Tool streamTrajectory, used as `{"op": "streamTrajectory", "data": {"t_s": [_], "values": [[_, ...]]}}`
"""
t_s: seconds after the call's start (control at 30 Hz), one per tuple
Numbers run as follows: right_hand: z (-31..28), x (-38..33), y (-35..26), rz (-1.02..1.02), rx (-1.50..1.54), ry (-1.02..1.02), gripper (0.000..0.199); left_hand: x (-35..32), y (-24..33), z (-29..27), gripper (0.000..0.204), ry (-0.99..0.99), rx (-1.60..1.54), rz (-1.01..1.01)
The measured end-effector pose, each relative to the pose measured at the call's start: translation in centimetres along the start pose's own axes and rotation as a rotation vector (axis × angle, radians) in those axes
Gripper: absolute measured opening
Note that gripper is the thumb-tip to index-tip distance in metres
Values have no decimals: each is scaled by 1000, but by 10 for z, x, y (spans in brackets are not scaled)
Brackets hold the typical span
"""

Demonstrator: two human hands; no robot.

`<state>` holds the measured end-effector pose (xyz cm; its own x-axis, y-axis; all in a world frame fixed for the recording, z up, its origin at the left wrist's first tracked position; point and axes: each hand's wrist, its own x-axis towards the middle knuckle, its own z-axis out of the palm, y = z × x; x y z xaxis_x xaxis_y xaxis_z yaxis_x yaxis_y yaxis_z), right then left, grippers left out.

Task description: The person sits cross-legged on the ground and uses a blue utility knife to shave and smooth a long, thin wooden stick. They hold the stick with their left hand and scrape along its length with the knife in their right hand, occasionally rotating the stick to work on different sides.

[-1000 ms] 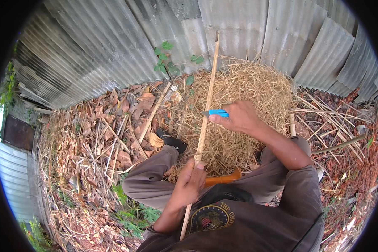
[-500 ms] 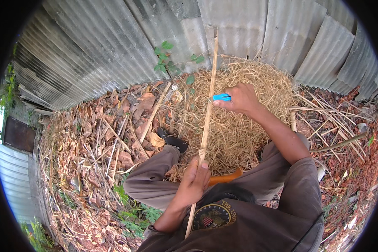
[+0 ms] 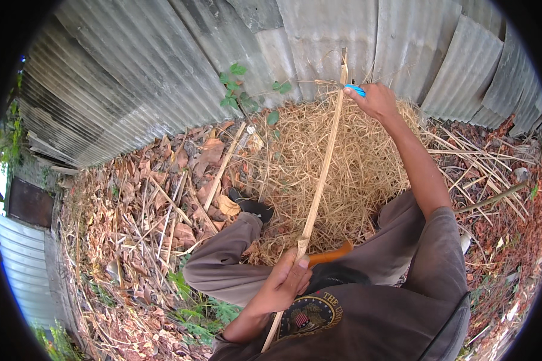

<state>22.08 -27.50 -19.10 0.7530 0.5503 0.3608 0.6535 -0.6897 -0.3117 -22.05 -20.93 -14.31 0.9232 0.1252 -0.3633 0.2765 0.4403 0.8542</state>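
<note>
A long, pale bamboo strip (image 3: 322, 186) slants away from my body toward the metal wall, with a node just beyond my left hand (image 3: 285, 281). That hand is closed around its near part, thumb on top, and the near end runs down past my shirt. Far out along the strip, my right hand (image 3: 376, 99) grips a blue-handled cutter knife (image 3: 355, 90) against the strip's right edge; its blade is mostly hidden. A thin curled shaving (image 3: 345, 68) stands at the strip's far end.
Under the strip lies a heap of straw-like shavings (image 3: 367, 162). Corrugated metal sheets (image 3: 331, 36) rise behind it. Dry leaves (image 3: 132, 222) and loose sticks cover the ground at left, more thin strips (image 3: 482, 159) at right. An orange-brown object (image 3: 331, 254) lies between my legs.
My right hand has slid the knife away from me along the strip, toward its far end. The far end has swung right, and a curl now shows there. My left hand keeps its grip.
</note>
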Motion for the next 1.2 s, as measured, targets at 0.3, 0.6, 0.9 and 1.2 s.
{"op": "streamTrajectory", "data": {"t_s": [0.3,0.6,0.9,1.2], "values": [[11,1,71,-23,-133,25,75,-28,6,-11,19,-1,-68,-224],[16,-34,291,131,228,747,87,-63,2,-47,11,58,-30,-204],[-58,-62,-53,-77,200,-123,78,41,23,-31,28,61,-316,19],[-40,-129,-126,-514,270,-276,62,64,32,-12,32,13,-491,-24]]}}
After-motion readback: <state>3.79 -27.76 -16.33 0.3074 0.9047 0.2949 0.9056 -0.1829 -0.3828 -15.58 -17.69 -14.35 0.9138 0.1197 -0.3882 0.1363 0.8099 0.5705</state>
